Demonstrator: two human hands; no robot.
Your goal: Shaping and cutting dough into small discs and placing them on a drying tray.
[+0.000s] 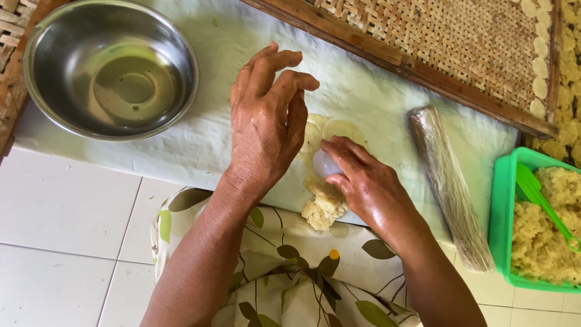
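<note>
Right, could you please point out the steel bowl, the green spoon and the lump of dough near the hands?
Steel bowl (45, 36): head view, on its inner wall, upper left.
Green spoon (548, 209): head view, mid-handle, inside the green tub.
Lump of dough (324, 209): head view, centre of the crumbly mass.

I work on the white tiled floor (66, 206). A pale plastic sheet (200, 139) lies spread on it. On the sheet sit a steel bowl (112, 69), a lump of yellowish dough (324, 209), flattened dough rounds (342, 128) and a plastic-wrapped roller (451, 188). A green tub (499, 224) stands on the tiles.
</note>
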